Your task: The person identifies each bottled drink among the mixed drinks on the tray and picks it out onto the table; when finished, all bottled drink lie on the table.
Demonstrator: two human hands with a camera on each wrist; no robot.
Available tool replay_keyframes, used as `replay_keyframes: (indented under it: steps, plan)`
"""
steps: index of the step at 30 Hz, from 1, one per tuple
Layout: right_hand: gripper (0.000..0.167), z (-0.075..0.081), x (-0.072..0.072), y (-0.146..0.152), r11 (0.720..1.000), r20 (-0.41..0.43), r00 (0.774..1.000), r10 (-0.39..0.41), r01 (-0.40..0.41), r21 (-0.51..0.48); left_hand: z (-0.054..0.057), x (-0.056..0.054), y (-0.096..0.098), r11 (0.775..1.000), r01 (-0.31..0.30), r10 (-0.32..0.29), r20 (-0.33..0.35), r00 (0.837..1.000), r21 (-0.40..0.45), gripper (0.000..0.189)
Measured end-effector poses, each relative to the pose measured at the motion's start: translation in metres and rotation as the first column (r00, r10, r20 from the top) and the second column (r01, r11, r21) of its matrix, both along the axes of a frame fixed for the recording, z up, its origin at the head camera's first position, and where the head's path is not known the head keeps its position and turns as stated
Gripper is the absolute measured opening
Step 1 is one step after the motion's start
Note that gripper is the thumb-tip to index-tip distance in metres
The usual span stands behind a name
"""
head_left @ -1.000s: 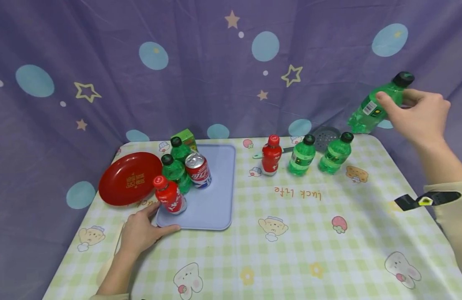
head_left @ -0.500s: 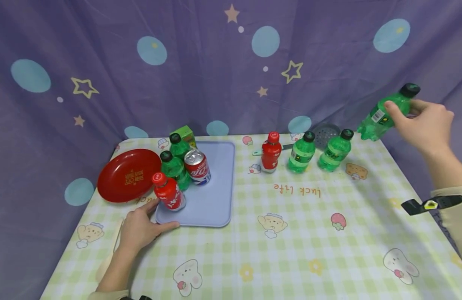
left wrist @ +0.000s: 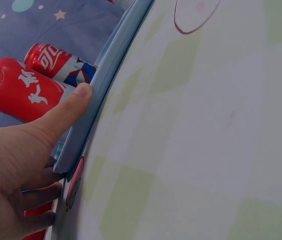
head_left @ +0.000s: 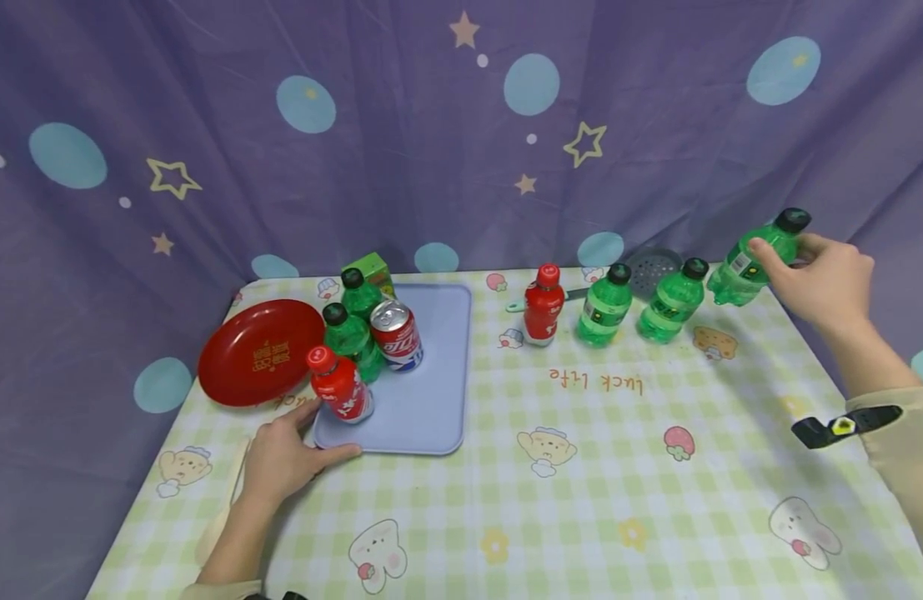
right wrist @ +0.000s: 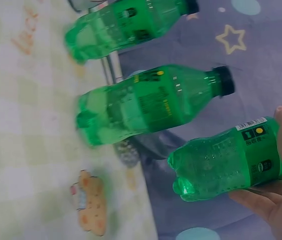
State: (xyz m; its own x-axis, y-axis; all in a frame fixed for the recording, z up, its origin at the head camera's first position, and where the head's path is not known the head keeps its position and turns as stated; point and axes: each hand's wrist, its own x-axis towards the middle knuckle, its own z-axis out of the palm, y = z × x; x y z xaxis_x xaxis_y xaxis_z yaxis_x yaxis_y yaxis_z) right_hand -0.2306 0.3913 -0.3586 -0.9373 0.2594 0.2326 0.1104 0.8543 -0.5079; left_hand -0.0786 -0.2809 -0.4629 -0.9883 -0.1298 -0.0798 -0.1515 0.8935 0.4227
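Right hand (head_left: pixel 829 279) grips a tilted green bottle (head_left: pixel 746 271), thumb in front, other fingers mostly hidden, off the table (head_left: pixel 581 533) by its far right corner. Left hand (head_left: pixel 281 454) spreads around the near left corner of the tray (head_left: pixel 419 408), thumb on rim; fingertips hidden in head view. Strainer (head_left: pixel 652 271) partly blocked by upright green bottles (head_left: pixel 671 304). Pale item (head_left: pixel 210 533) under left forearm unclear.

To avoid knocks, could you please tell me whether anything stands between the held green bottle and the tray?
Yes: two green bottles and a red bottle stand between the held bottle and tray.
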Motion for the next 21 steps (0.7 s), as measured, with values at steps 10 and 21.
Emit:
replay_keyframes:
  steps: [10, 21]
  plan:
    - [0.080, -0.026, 0.000, 0.003, 0.999, 0.009, 0.999, 0.033, -0.033, -0.005, -0.001, -0.001, 0.000, 1.000, -0.007, 0.007, 0.005, 1.000, 0.007, 0.111]
    - [0.066, -0.050, 0.000, 0.003, 0.998, -0.014, 0.999, 0.047, -0.047, 0.028, -0.003, -0.001, -0.001, 1.000, -0.002, 0.002, -0.022, 1.000, -0.002, 0.108]
